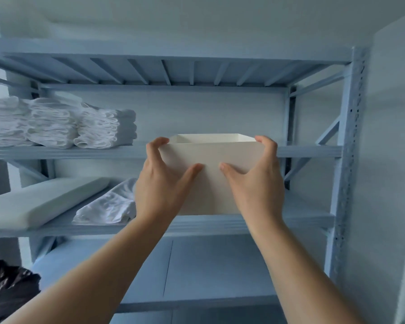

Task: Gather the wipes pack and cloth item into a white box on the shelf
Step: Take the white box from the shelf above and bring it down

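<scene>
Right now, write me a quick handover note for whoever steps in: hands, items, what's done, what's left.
Left hand and right hand both grip the white box, fingers on its sides, thumbs on the front.
Box sits in front of the shelf; its contents are hidden.
A crumpled white cloth lies on the lower shelf, left of the box.
Wipes pack: not clearly identifiable.
Left: confirm both items are inside, then seat the box.

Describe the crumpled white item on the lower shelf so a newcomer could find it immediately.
On the blue metal shelving rack, look at the lower shelf, left of the open white box both hands hold. The crumpled white cloth bundle lies there, wrinkled, unlike the smooth flat white pad at its left.
</scene>
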`<state>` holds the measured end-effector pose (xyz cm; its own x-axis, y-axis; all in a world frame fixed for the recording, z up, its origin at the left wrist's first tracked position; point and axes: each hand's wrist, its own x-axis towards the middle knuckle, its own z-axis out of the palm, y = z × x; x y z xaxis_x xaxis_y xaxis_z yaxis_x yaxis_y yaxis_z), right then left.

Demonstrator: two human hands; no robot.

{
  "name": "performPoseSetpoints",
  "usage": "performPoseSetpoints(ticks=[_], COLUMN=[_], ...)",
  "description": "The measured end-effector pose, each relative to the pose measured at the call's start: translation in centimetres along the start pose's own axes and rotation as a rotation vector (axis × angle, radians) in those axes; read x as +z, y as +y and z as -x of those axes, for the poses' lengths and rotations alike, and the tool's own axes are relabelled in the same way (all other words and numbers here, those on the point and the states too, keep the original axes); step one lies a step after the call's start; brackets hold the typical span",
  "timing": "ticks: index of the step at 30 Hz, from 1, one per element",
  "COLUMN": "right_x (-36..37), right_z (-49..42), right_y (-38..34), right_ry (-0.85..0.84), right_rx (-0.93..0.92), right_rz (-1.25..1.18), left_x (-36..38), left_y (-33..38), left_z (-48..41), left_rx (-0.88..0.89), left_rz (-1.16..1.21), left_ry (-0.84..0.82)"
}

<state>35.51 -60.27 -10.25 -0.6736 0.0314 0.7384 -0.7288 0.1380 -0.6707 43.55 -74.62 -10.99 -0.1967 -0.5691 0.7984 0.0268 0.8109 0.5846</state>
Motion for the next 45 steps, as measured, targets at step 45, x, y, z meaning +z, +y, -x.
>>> performPoseSetpoints(ticks=[45], right_x=[3.6], right_z=[-20.8], right_y=[47.1], right_ry=[-0.064], right_rx=[0.19], right_rz=[0.138], left_x=[50.6], left_y=[-8.2], left_z=[5.0], left_rx=[-0.184], left_rz=[0.045], left_ry=[-0.28])
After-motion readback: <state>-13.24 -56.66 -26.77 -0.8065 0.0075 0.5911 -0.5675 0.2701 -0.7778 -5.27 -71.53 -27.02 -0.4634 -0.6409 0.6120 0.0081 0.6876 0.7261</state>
